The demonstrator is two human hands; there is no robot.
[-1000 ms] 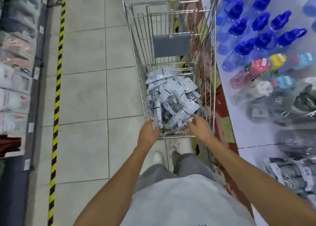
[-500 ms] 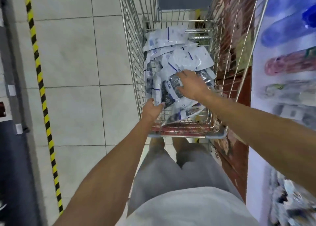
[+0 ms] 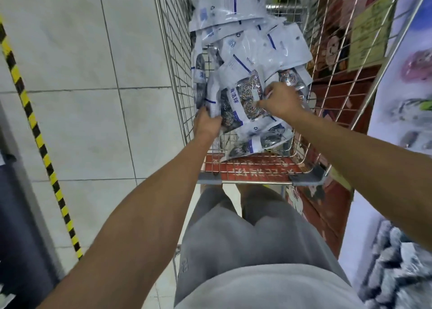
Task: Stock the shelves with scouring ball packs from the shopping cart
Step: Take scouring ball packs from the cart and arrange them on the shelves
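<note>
A wire shopping cart [image 3: 257, 181] stands right in front of me, filled with several white and blue scouring ball packs [image 3: 252, 40] lying in a loose heap. My left hand [image 3: 207, 125] grips the near-left edge of one upright pack [image 3: 214, 93] inside the cart. My right hand [image 3: 281, 100] is closed on the right edge of a scouring ball pack [image 3: 245, 98] that shows coiled metal balls through its clear window. Both arms reach down over the cart's near rim.
A shelf [image 3: 402, 103] with blurred goods runs along the right, and packs hang at its lower right [image 3: 397, 262]. Grey floor tiles [image 3: 93, 75] lie to the left, crossed by a yellow-black striped line [image 3: 35, 126]. A dark shelf base [image 3: 14, 215] lines the far left.
I have leaned closer over the cart. Both hands went from the cart's near rim down into the heap, and each now holds a pack's edge.
</note>
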